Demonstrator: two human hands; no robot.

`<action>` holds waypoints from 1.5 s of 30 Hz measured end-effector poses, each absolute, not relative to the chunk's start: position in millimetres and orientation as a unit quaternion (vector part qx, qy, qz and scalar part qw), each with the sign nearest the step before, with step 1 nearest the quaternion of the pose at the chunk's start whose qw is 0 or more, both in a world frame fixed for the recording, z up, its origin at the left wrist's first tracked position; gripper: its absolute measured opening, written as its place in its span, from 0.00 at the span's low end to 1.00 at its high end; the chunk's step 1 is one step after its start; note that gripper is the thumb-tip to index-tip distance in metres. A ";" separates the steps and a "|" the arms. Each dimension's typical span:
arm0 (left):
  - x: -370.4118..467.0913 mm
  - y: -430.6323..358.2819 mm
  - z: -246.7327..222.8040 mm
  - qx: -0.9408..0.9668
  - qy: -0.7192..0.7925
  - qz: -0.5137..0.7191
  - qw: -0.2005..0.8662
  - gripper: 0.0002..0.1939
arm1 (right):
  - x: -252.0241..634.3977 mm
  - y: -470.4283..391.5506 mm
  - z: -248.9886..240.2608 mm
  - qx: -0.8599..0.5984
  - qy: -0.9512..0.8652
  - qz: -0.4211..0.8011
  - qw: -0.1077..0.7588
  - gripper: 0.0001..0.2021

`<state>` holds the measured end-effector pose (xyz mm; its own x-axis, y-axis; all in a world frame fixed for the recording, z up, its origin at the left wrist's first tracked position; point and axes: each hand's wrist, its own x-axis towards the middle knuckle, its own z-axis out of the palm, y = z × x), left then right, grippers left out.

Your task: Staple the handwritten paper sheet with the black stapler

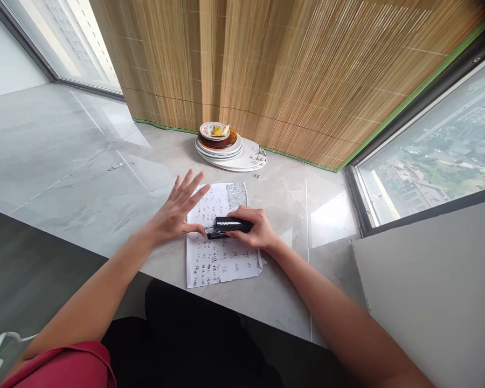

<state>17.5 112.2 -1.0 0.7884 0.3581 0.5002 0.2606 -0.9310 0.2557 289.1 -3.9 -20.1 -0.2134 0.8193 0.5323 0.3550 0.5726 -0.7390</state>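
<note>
A black stapler (pixel 228 225) lies sideways above a sheet of paper (pixel 204 264) covered in handwriting, its front end pointing left. My right hand (pixel 254 227) is wrapped round the stapler's rear part. Spread wide, my left hand (pixel 178 210) hovers at the paper's left edge, with the thumb tip close to the stapler's front; whether it touches cannot be made out. The paper has a densely scribbled dark patch at its upper right and a torn lower edge. Part of the writing is hidden under the stapler and my right hand.
Beyond the paper stands a stack of plates (pixel 220 148) with a small yellow packet (pixel 219 131) on top. Tiny staples (pixel 257 175) lie near it. A bamboo blind (pixel 242 64) hangs behind. The marble ledge (pixel 84 161) ends at a front edge near my legs.
</note>
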 end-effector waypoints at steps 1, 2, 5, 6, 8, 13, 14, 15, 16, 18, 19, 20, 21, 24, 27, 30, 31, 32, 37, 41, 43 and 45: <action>18.7 111.6 -1.7 0.941 0.163 0.286 0.082 0.65 | 289.1 -4.3 -19.4 -0.397 -0.740 0.241 0.487 0.10; 19.6 110.9 -2.0 0.940 0.164 0.289 0.078 0.66 | 289.1 -4.6 -18.5 -0.398 -0.740 0.244 0.485 0.10; 21.4 107.8 -2.1 0.942 0.174 0.277 0.072 0.64 | 289.0 -6.0 -15.8 -0.406 -0.750 0.256 0.454 0.11; 21.8 106.4 -2.2 0.944 0.176 0.269 0.070 0.63 | 289.0 -6.4 -15.1 -0.412 -0.754 0.261 0.440 0.11; 22.6 103.3 -2.5 0.947 0.180 0.259 0.066 0.58 | 289.1 -6.6 -14.4 -0.422 -0.758 0.266 0.420 0.11; 23.3 96.8 -3.2 0.939 0.203 0.274 0.040 0.51 | 290.0 -4.5 -16.0 -0.421 -0.760 0.270 0.414 0.13; 23.3 95.8 -3.2 0.939 0.202 0.276 0.029 0.50 | 290.2 -4.0 -16.6 -0.415 -0.762 0.271 0.417 0.13; 23.4 94.9 -3.2 0.940 0.195 0.278 0.017 0.48 | 290.4 -3.6 -17.3 -0.406 -0.764 0.271 0.421 0.13; 23.5 94.0 -3.3 0.942 0.184 0.279 0.006 0.47 | 290.6 -3.3 -17.9 -0.395 -0.768 0.270 0.425 0.12; 24.3 92.2 -3.6 0.948 0.160 0.276 -0.012 0.44 | 290.9 -2.8 -19.2 -0.369 -0.780 0.265 0.430 0.11; 24.8 91.3 -3.8 0.950 0.151 0.271 -0.019 0.43 | 291.0 -2.7 -19.6 -0.358 -0.786 0.261 0.431 0.11; 25.5 90.3 -4.0 0.953 0.147 0.265 -0.022 0.42 | 291.1 -2.7 -20.0 -0.352 -0.789 0.259 0.432 0.11; 26.1 89.5 -4.1 0.955 0.145 0.258 -0.024 0.41 | 291.1 -2.7 -20.2 -0.351 -0.790 0.258 0.431 0.11; 27.6 88.1 -4.2 0.958 0.146 0.246 -0.017 0.39 | 291.2 -3.0 -20.1 -0.372 -0.782 0.271 0.420 0.12; 27.2 89.0 -4.2 0.961 0.145 0.234 -0.020 0.39 | 291.1 -3.3 -20.2 -0.387 -0.778 0.282 0.407 0.12; 25.1 91.0 -3.7 0.967 0.106 0.228 -0.042 0.42 | 290.9 -3.1 -21.2 -0.382 -0.779 0.273 0.415 0.12; 24.3 91.7 -3.3 0.969 0.088 0.228 -0.047 0.42 | 290.9 -3.0 -21.7 -0.382 -0.779 0.270 0.418 0.12; 23.3 92.3 -2.8 0.970 0.073 0.227 -0.049 0.42 | 290.7 -2.8 -22.1 -0.384 -0.779 0.268 0.418 0.12; 17.6 97.0 -0.1 0.979 0.046 0.196 -0.014 0.39 | 289.5 -2.7 -22.1 -0.428 -0.738 0.261 0.452 0.14; 16.1 97.4 9.9 0.983 0.050 0.177 0.019 0.34 | 290.8 -1.7 -20.6 -0.545 -0.580 0.210 0.568 0.15; 19.4 90.0 22.8 0.984 0.060 0.163 0.039 0.32 | 293.7 -0.3 -20.9 -0.596 -0.486 0.178 0.613 0.15; 25.6 77.1 40.7 0.984 0.078 0.137 0.083 0.31 | 297.8 1.5 -22.4 -0.622 -0.426 0.161 0.636 0.15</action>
